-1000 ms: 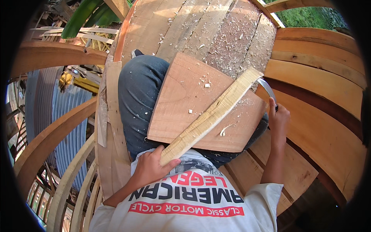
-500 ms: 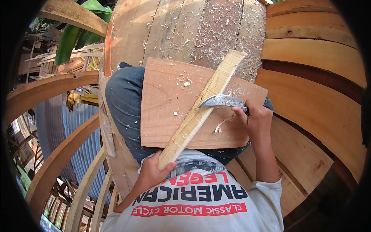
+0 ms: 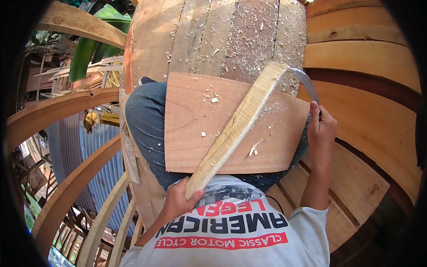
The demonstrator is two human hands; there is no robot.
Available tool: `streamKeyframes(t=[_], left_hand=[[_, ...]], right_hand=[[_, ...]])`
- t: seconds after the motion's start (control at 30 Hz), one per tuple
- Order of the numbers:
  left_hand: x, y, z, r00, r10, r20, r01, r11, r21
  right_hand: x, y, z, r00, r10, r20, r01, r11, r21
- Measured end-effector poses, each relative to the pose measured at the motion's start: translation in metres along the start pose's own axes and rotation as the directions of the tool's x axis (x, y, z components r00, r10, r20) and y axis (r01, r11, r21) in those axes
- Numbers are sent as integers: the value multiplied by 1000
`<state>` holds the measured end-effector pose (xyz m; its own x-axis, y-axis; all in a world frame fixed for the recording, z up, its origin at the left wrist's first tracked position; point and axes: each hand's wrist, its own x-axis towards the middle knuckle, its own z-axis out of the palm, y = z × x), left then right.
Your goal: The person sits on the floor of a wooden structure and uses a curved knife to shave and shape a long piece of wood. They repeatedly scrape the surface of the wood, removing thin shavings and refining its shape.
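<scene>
My left hand (image 3: pixel 181 196) is closed round the near end of a long pale wooden strip (image 3: pixel 235 129), close to my shirt. The strip slants up and to the right across a reddish-brown board (image 3: pixel 191 133) that lies over my crossed legs. Out at the right, my right hand (image 3: pixel 321 122) grips a curved knife (image 3: pixel 305 83), its handle mostly hidden in my fingers. The blade points up, and its tip is at the strip's far right corner; whether it touches the wood I cannot tell. Several wood chips (image 3: pixel 215 100) lie on the board.
Beyond the board, a plank floor (image 3: pixel 195 40) is strewn with shavings. Curved planks form a wall (image 3: pixel 364 93) on my right. On my left are wooden ribs (image 3: pixel 66 104), with blue corrugated sheeting (image 3: pixel 104 155) beyond them and a green leaf (image 3: pixel 84 58) above.
My right hand has moved up and right, taking the knife from above the strip's middle to its far end, and the blade now points upward. The left hand keeps its hold.
</scene>
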<state>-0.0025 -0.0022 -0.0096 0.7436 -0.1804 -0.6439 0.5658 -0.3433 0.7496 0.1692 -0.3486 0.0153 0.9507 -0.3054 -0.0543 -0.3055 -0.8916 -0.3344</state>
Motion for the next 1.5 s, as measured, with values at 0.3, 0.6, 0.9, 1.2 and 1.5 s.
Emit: streamKeyframes(t=[0.3, 0.6, 0.9, 1.2, 1.5], left_hand=[[5, -1, -4, 998, -22, 51, 25, 998, -57], [2, 10, 0, 1000, -21, -17, 21, 1000, 16], [2, 11, -1, 999, -9, -40, 10, 999, 49], [8, 14, -2, 1000, 6, -6, -6, 995, 98], [8, 14, -7, 1000, 17, -6, -16, 994, 106]], right_hand=[[-39, -15, 0, 982, -57, 180, -22, 912, 410], [16, -14, 7, 937, -318, 148, 340, 927, -159], [3, -32, 3, 930, -303, 205, 332, 935, -124], [16, -36, -5, 967, 5, 254, -8, 1000, 12], [-2, -39, 2, 946, -230, 229, 234, 972, 8]])
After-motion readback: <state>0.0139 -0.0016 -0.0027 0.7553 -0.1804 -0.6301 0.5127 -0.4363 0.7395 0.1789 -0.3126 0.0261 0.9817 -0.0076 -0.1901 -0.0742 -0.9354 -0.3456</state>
